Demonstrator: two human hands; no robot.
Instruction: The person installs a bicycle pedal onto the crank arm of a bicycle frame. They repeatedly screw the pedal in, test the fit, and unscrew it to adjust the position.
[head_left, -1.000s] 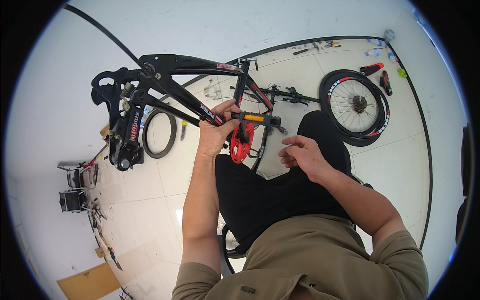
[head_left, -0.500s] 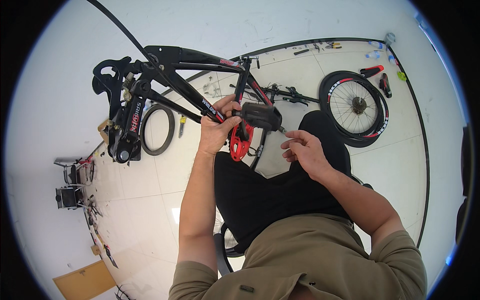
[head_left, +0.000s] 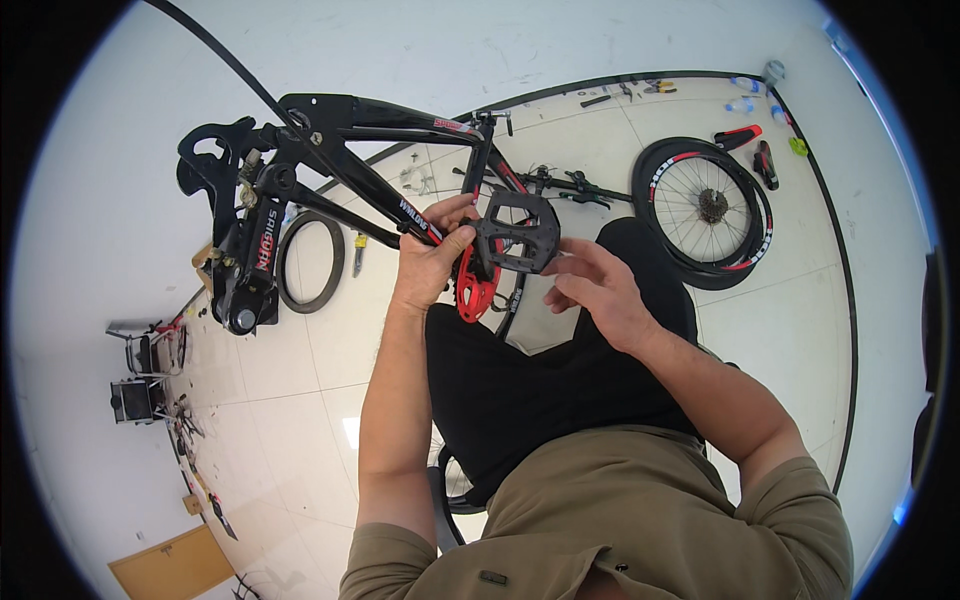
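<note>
Head view, left hand (head_left: 432, 262): fingers clamped round the black frame tube (head_left: 400, 205) of the bike frame, thumb tip touching the near edge of the pedal.
Head view, pedal (head_left: 517, 232): black flat platform pedal, held up in front of the body, just right of the left fingers and just above the right fingers.
Head view, right hand (head_left: 600, 290): fingers apart and loosely curled, tips at the pedal's lower right edge; cannot tell if they touch it.
Head view, red chainring (head_left: 473, 288): below the pedal, directly right of the left palm.
Head view, spoked wheel (head_left: 708, 212): flat on the floor (head_left: 300, 400), well right of the right fingers.
Head view, loose tyre (head_left: 310, 262): on the floor, left of the left fingers, behind the frame.
</note>
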